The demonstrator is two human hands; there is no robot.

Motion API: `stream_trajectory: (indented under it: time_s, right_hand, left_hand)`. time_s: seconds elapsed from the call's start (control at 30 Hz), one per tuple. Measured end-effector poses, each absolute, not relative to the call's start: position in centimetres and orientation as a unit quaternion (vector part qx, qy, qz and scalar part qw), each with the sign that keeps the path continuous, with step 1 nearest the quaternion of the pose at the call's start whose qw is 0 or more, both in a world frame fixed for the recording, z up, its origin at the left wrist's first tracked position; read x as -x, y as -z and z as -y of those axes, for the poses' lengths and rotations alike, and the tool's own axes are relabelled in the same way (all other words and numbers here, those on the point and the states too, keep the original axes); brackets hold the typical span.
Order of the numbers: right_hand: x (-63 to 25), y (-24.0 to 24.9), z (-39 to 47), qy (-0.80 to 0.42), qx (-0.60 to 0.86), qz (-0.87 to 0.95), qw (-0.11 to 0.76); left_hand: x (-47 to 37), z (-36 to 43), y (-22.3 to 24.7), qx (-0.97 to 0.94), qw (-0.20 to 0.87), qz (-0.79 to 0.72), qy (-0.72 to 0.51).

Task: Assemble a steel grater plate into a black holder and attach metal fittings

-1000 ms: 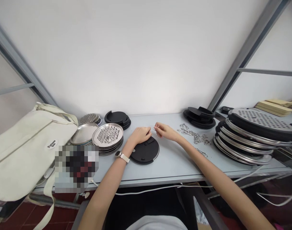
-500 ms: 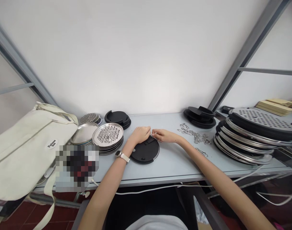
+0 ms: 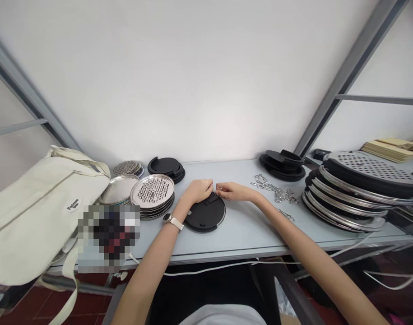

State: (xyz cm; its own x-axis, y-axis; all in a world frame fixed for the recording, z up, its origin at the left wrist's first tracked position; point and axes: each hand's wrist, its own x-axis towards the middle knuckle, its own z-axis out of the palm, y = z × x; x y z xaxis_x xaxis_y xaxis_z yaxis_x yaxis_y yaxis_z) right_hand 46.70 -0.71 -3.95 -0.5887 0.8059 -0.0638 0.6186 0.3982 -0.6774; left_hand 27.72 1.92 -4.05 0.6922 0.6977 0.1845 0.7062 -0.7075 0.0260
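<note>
A round black plastic disc (image 3: 205,215) lies on the table in front of me. My left hand (image 3: 200,189), wearing a watch at the wrist, rests over its far edge with fingers curled and grips it there. Beside it, my right hand (image 3: 229,191) pinches a small metal wire clip at the disc's far right edge; the fingers hide most of the clip. Several loose wire clips (image 3: 280,194) are scattered to the right of my right hand. Close to my left forearm stands a stack of round metal grater plates (image 3: 155,189).
Smooth metal discs (image 3: 120,188) and black round holders (image 3: 165,168) stand at the back left. More black holders (image 3: 282,164) are at the back right, near a tall stack of grater discs (image 3: 348,194). A cream bag (image 3: 40,203) covers the left end. A white cable (image 3: 226,266) runs along the front edge.
My right fingers have shifted very slightly at the disc's far edge, and less of the metal clip shows. My left hand and the disc stay in place.
</note>
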Motion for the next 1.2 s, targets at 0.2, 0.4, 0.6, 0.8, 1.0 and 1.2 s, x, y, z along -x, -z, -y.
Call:
stream_trajectory:
  time_s: [0.2,0.4,0.6,0.8,1.0,1.2]
  right_hand:
    - [-46.9,3.9,0.7,-0.389,0.420,0.810,0.126]
    - [-46.8,3.4,1.0,-0.416,0.426,0.794,0.123]
    - [-46.9,3.3,1.0,-0.409,0.407,0.808,0.121]
    - [-47.1,3.2,0.9,-0.394,0.389,0.826,0.109]
    - [-47.2,3.1,0.9,-0.415,0.383,0.821,0.088]
    - [-47.5,2.8,0.9,-0.415,0.369,0.829,0.057]
  left_hand:
    - [-27.7,-1.9,4.1,0.920,0.026,0.380,0.095]
    - [-27.8,-2.0,4.1,0.920,0.028,0.379,0.094]
    - [-27.7,-2.0,4.2,0.921,0.029,0.377,0.095]
    - [-27.7,-2.1,4.3,0.921,0.029,0.374,0.099]
    - [-27.7,-2.1,4.4,0.922,0.026,0.372,0.102]
    - [-27.7,-2.1,4.3,0.922,0.023,0.374,0.101]
